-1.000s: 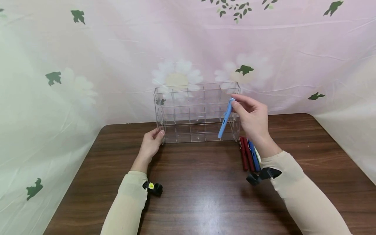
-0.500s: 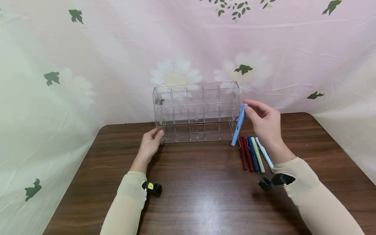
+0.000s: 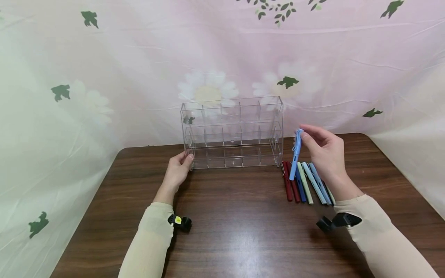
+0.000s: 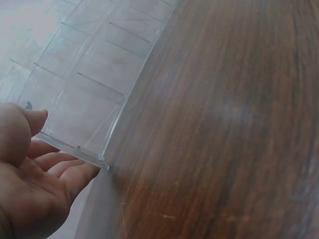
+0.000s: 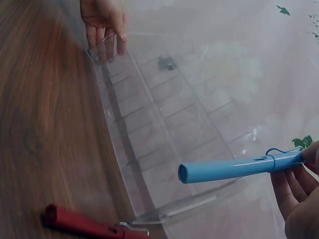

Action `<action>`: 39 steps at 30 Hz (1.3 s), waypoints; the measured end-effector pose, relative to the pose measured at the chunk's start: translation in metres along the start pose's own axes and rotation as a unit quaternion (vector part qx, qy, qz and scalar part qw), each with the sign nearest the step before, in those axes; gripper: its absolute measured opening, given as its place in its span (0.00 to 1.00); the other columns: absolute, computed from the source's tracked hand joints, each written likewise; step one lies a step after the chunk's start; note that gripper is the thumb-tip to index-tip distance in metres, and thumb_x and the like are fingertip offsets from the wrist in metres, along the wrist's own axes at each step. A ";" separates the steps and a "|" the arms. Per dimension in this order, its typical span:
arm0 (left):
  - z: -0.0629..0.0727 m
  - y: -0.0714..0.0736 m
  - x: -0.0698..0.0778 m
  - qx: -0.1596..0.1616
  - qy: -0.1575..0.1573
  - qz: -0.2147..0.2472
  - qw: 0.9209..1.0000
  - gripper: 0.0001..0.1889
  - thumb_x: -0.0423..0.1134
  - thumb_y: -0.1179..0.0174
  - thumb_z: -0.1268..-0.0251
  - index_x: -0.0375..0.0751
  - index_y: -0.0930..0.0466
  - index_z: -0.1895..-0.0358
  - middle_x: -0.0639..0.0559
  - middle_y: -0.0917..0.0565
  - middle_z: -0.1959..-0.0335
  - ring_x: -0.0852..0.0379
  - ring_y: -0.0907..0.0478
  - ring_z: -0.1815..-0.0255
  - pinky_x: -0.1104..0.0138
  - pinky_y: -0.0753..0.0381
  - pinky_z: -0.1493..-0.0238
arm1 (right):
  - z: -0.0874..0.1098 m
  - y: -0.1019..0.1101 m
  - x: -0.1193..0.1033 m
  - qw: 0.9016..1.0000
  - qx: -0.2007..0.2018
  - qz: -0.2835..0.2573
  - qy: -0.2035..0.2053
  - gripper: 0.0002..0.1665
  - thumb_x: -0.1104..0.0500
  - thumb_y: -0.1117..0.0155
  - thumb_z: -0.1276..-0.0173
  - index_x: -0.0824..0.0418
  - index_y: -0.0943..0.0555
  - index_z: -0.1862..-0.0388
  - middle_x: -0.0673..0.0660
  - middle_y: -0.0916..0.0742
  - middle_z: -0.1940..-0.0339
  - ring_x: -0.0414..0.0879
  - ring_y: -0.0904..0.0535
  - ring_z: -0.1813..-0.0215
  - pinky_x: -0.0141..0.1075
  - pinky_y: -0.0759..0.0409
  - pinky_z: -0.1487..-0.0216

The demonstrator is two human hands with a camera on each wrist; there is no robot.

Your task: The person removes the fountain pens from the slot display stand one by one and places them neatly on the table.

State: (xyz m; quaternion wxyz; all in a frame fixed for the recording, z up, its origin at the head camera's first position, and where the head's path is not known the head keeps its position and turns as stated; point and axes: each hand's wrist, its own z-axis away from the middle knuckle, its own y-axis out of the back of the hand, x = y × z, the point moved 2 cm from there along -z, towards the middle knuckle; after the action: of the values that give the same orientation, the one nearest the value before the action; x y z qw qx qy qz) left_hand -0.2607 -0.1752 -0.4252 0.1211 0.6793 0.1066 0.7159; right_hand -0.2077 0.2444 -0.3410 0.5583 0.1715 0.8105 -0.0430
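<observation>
In the head view, a clear tiered rack with divided compartments stands at the back of the table. My left hand grips its left side panel; the left wrist view has the thumb on one face of the clear panel and the fingers on the other. To the right of the rack, my right hand pinches a light blue pen by its clip end. The pen hangs tilted, lower end down, above the row of pens. In the right wrist view the blue pen points toward the rack.
Several pens lie side by side right of the rack: dark red pens, a dark blue pen, a pale green pen, light blue pens. A patterned cloth hangs behind the brown table.
My right hand has moved right and downward with the light blue pen, away from the rack's front, uncovering more of the pens on the table. The left hand stays on the rack.
</observation>
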 end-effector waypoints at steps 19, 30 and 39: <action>-0.002 0.000 0.000 0.002 -0.002 -0.007 1.000 0.28 0.43 0.49 0.11 0.31 0.33 0.19 0.30 0.19 0.29 0.39 0.20 0.29 0.47 0.20 0.27 | 0.012 0.050 0.025 0.989 0.003 0.115 -0.091 0.23 0.51 0.34 0.18 0.57 0.15 0.30 0.30 0.11 0.54 0.27 0.14 0.54 0.18 0.17 0.55; -0.001 0.000 -0.002 0.002 -0.001 -0.009 1.000 0.28 0.43 0.49 0.10 0.31 0.33 0.19 0.29 0.20 0.29 0.38 0.21 0.28 0.45 0.21 0.26 | 0.015 0.072 0.036 0.991 0.018 0.038 -0.127 0.23 0.53 0.31 0.20 0.61 0.15 0.31 0.33 0.08 0.58 0.30 0.11 0.57 0.18 0.16 0.54; -0.002 0.001 -0.002 0.002 -0.003 -0.008 1.000 0.27 0.43 0.49 0.10 0.32 0.33 0.19 0.30 0.18 0.30 0.40 0.19 0.31 0.50 0.19 0.29 | 0.018 0.089 0.048 0.980 0.002 0.127 -0.153 0.27 0.51 0.37 0.17 0.62 0.19 0.26 0.28 0.13 0.57 0.25 0.14 0.59 0.18 0.16 0.59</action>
State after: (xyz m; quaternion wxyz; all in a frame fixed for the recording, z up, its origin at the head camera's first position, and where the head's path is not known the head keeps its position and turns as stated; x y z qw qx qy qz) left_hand -0.2630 -0.1765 -0.4268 0.1261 0.6805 0.1131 0.7129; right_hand -0.1777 0.3345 -0.3808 0.6762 0.2658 0.6871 0.0011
